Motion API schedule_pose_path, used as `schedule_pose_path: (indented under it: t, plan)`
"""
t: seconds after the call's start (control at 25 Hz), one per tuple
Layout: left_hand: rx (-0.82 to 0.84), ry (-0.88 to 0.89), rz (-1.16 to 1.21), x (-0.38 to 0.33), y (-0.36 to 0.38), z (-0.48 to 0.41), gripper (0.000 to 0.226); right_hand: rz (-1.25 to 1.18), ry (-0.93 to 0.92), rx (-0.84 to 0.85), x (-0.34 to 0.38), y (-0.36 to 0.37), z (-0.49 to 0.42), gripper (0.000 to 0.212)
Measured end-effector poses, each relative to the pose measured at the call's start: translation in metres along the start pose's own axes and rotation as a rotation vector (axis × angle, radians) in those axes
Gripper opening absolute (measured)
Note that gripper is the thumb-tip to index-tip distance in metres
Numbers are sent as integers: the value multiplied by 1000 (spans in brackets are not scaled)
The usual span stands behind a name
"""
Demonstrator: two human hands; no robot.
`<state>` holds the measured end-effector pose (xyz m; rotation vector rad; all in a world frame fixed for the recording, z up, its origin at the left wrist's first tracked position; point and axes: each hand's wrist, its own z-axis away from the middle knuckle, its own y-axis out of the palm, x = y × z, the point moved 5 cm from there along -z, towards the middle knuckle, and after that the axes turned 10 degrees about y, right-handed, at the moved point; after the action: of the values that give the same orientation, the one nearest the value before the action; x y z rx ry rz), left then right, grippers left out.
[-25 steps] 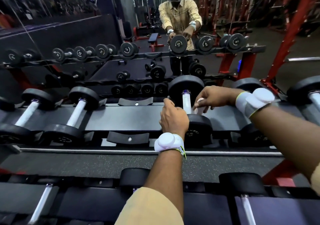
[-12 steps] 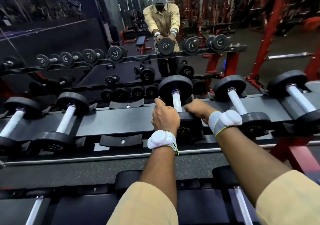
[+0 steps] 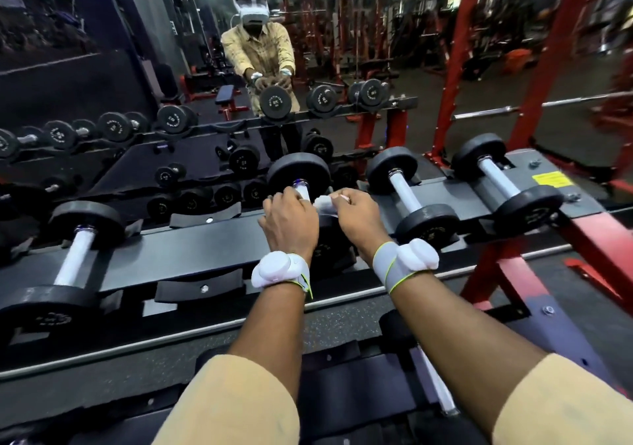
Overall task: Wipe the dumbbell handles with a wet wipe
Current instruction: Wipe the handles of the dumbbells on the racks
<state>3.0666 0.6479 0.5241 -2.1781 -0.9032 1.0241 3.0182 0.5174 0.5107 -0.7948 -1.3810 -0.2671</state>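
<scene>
Your left hand (image 3: 289, 223) lay curled over the pale handle (image 3: 303, 191) of the centre dumbbell (image 3: 298, 174), just below its far plate, with the knuckles toward the camera. Your right hand (image 3: 356, 216) pinched a crumpled white wet wipe (image 3: 323, 203) between thumb and fingers. The wipe sat just beside the handle and between your two hands, and whether it touched the metal could not be told. The only print on the rack itself was a yellow label (image 3: 552, 180) at the right end of the shelf, its dark lettering too small to read. The round black plates bore raised writing on their faces, and the plates seen in the mirror (image 3: 137, 78) bore white lettering, none of it legible. Four dumbbells showed plainly on the dark grey metal shelf (image 3: 205, 249): the centre one, a left dumbbell (image 3: 75, 256), a near-right dumbbell (image 3: 404, 187) and a far-right dumbbell (image 3: 498, 179). Each had a smooth pale cylindrical handle, a bright collar and two matt black disc plates, and each lay angled away from you. The rack's frame (image 3: 455, 67) was red painted steel. Two smooth white devices sat on your wrists, a left wrist pod (image 3: 279, 269) and a right wrist pod (image 3: 416, 259), the latter on a grey strap edged in yellow-green.
</scene>
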Motion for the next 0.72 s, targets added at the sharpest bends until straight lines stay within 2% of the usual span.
schedule_pose_path:
  t: [0.08, 0.2, 0.32, 0.52, 0.6, 0.72]
  plan:
    - [37, 144, 56, -24, -1, 5, 24, -57, 14, 61, 2, -14, 3, 25]
    - [84, 218, 149, -58, 5, 18, 22, -183, 20, 118, -5, -42, 7, 17]
    - [121, 214, 209, -111, 21, 36, 15, -285, 29, 85, -25, -100, 9, 7]
    - [73, 213, 229, -137, 32, 40, 16, -350, 100, 240, -43, -129, 6, 15]
    - [70, 239, 210, -168, 45, 52, 19, -327, 95, 235, -58, -158, 2, 21]
    - [70, 188, 224, -220, 73, 76, 24, -370, 111, 293, -88, -206, -6, 22]
